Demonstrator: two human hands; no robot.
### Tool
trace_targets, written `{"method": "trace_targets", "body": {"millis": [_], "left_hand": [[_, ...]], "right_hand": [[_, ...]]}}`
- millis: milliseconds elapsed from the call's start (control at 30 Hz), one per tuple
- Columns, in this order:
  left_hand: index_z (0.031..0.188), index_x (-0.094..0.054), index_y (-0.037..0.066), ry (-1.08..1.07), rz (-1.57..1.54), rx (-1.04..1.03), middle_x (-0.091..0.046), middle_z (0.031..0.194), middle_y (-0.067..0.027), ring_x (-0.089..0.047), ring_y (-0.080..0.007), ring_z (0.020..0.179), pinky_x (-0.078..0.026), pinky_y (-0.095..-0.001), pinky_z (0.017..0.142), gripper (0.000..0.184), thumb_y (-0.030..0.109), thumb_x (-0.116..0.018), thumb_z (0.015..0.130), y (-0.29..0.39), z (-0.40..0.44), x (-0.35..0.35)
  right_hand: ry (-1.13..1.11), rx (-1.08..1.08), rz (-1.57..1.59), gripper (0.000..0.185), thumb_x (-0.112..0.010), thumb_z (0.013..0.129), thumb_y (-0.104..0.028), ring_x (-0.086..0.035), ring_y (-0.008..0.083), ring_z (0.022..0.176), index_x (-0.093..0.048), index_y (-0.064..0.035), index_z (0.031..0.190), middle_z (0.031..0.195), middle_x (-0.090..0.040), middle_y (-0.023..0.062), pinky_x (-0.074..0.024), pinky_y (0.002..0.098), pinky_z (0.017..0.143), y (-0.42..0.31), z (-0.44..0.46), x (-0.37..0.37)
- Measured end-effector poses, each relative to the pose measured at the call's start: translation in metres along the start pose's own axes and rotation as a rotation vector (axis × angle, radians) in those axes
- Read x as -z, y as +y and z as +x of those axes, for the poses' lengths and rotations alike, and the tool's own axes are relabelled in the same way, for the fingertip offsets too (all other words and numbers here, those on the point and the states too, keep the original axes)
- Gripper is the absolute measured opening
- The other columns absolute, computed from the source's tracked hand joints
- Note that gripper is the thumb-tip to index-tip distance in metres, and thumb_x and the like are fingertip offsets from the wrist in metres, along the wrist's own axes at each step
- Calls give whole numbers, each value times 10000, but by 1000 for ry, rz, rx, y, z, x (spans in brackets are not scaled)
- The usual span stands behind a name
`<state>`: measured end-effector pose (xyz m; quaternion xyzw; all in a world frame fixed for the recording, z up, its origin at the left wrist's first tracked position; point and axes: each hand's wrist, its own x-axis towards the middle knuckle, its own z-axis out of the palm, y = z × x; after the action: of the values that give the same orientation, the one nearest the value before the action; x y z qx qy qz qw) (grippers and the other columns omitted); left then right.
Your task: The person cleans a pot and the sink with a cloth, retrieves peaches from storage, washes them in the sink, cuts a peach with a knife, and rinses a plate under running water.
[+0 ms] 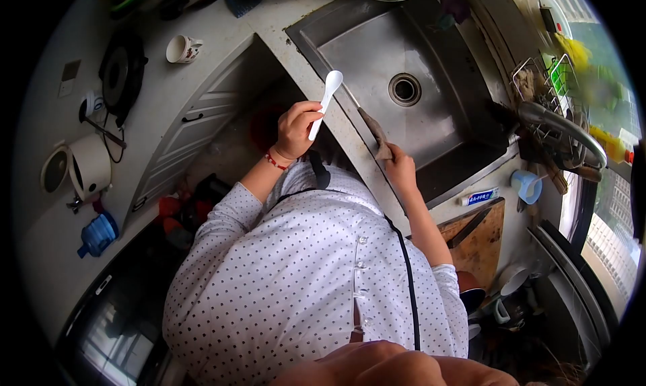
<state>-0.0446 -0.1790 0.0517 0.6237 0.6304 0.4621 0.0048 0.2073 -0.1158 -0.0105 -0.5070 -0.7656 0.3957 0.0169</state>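
My left hand [296, 129] is closed around the handle of a white spoon [332, 85], holding it bowl-up over the front edge of the counter. A red bracelet circles that wrist. Over the near rim of the sink, my right hand [402, 171] grips the lower end of a limp, brown-grey cloth [375, 132]. A thin, pale rod-like shape extends past the cloth's far end; whether it belongs to a utensil is unclear. Beside both hands lies the steel sink [363, 43], with a round drain [404, 89] in its floor.
A white mug [183, 50] and a black pan [123, 73] are on the left counter, above an open cabinet door [195, 117]. Right of the sink are a toothpaste-like tube [479, 196], a blue cup [526, 186], a wooden cutting board [488, 241] and a wire rack [545, 83].
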Motion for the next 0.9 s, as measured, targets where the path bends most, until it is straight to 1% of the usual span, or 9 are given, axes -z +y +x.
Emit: {"method": "trace_targets", "body": {"millis": [100, 300, 500, 567, 600, 667, 767, 867, 900], "left_hand": [[764, -536, 41, 7, -3, 14, -564, 820, -85, -578, -229, 683, -477, -290, 559, 190, -61, -624, 631, 1, -3, -1], [747, -533, 45, 28, 78, 130, -571, 807, -86, -576, -235, 692, -476, -302, 575, 192, -60, -632, 622, 1, -29, 19], [723, -533, 39, 64, 255, 545, -554, 815, -84, -554, -267, 729, -451, -319, 630, 133, -40, -619, 661, -10, -114, 60], [731, -539, 31, 173, 247, 738, -565, 755, -77, -563, -211, 677, -449, -291, 602, 100, -29, -605, 685, -25, -157, 64], [731, -539, 31, 187, 260, 758, -565, 755, -77, -563, -211, 677, -449, -291, 602, 100, -29, -605, 685, -33, -179, 64], [742, -552, 20, 342, 51, 1217, -568, 677, -62, -550, -142, 617, -439, -259, 569, 69, -14, -595, 699, -48, -216, 64], [739, -563, 12, 409, 172, 1251, -564, 628, -49, -531, -106, 586, -430, -244, 547, 49, 15, -596, 702, -63, -240, 64], [726, -569, 8, 412, 179, 1417, -574, 643, -56, -541, -125, 592, -436, -255, 559, 58, 37, -607, 692, -70, -242, 66], [726, -569, 8, 429, 177, 1410, -574, 643, -56, -541, -125, 592, -436, -255, 559, 58, 37, -607, 692, -75, -241, 67]], "right_hand": [[7, -63, 81, 322, -501, 728, -144, -559, 366, 724, -549, -112, 1045, 785, -572, 209, -444, 421, 640, -7, -12, 1], [22, -39, 108, 404, -502, 709, -122, -554, 365, 795, -500, -90, 1112, 875, -568, 215, -446, 414, 680, -10, -39, 11], [-43, -51, -8, 458, -489, 698, -100, -549, 378, 814, -453, -56, 1152, 932, -567, 212, -444, 421, 714, 1, -41, 7], [-51, -5, -23, 469, -489, 691, -90, -548, 380, 821, -441, -56, 1156, 919, -567, 221, -441, 425, 720, -1, -36, 6], [-64, -28, -43, 467, -491, 689, -86, -548, 381, 823, -441, -57, 1152, 914, -567, 224, -441, 425, 720, -1, -35, 7], [-90, -71, -80, 462, -496, 689, -80, -550, 380, 828, -439, -58, 1146, 910, -568, 227, -440, 421, 720, -9, -34, 11], [-106, -96, -94, 460, -494, 693, -84, -550, 379, 835, -438, -58, 1149, 920, -568, 223, -440, 416, 724, -11, -32, 12], [-90, -88, -120, 457, -493, 706, -98, -551, 373, 851, -433, -57, 1156, 934, -570, 217, -439, 409, 733, -12, -35, 11], [-77, -103, -132, 455, -493, 710, -104, -551, 370, 859, -431, -57, 1158, 942, -570, 214, -439, 406, 738, -15, -34, 10]]}}
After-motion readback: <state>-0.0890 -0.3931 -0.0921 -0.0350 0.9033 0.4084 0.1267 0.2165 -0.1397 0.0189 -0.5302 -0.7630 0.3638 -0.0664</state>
